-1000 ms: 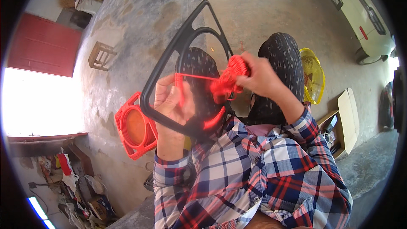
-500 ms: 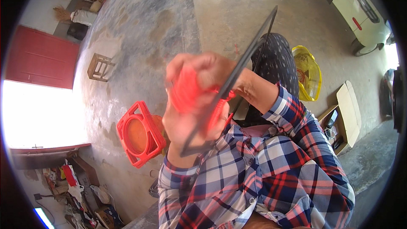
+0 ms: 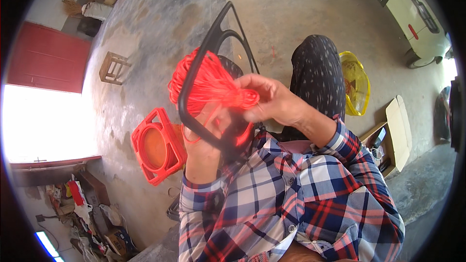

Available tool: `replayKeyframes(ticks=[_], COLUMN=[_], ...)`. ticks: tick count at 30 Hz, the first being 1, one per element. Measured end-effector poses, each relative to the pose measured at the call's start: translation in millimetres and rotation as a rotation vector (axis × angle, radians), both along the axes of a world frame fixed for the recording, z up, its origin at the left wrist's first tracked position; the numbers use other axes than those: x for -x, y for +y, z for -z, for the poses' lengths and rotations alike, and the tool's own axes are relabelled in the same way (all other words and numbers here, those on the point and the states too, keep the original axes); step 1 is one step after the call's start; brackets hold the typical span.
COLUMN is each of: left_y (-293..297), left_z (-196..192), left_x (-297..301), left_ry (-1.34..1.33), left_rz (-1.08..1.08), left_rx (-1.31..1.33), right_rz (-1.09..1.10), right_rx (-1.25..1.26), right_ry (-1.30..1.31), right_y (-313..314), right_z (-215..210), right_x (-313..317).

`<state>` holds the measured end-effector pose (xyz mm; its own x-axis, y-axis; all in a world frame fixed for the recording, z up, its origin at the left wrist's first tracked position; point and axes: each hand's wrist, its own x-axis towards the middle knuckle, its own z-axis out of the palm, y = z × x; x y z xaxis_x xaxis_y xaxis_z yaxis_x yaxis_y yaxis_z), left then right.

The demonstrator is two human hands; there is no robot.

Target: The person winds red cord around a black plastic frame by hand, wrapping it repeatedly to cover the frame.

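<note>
A bundle of thin red cord [image 3: 206,80], fanned out at its left and gathered tight at its right, is held in front of my chest. My right hand [image 3: 279,102] pinches the gathered end between thumb and fingers. Below the bundle my left hand [image 3: 201,150] holds it from underneath, its fingers partly hidden by the cord and a dark bar. A black frame [image 3: 183,98] with a curved inner piece stands upright at my hands. Its left bar crosses in front of the bundle, and its lower end is blurred near my left wrist. A loose red strand loops beside the left hand.
A red reel-like frame with an orange centre [image 3: 158,148] is on the floor at left. A yellow bag [image 3: 357,85] and an open cardboard box [image 3: 399,133] lie right of my knee. A small wooden stool [image 3: 114,68] stands farther left; a parked vehicle [image 3: 410,14] is far right.
The hands have slowed, and the red bundle now shows sharply with its cord fanned out. My right hand has shifted right to its gathered end. The black frame has swung left and turned.
</note>
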<state>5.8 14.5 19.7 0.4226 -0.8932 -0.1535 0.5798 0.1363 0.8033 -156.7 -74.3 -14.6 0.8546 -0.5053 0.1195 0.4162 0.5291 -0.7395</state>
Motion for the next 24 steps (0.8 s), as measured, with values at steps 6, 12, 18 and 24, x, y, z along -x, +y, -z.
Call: replayKeyframes(ticks=[6,12,18,24], left_y=[-15.0,-8.6,-6.7,-13.0], left_z=[4.3,11.4,4.0,-13.2], left_x=[-10.2,-29.1,-30.1,-5.3], left_ry=[0.028,0.050,0.016,-0.191], left_rz=[0.341,0.312,0.252,0.370], left_rx=[0.170,0.161,0.091,0.093], right_rz=[0.500,0.496,0.451,0.407], right_rx=[-0.051,-0.124,0.381,0.302], right_ry=[-0.267,-0.262,0.432,0.389], right_y=[-15.0,-46.0,-28.9,-45.4], right_z=[-9.7,-22.9,39.0,37.0], right_x=[0.0,27.2,16.1,-28.5])
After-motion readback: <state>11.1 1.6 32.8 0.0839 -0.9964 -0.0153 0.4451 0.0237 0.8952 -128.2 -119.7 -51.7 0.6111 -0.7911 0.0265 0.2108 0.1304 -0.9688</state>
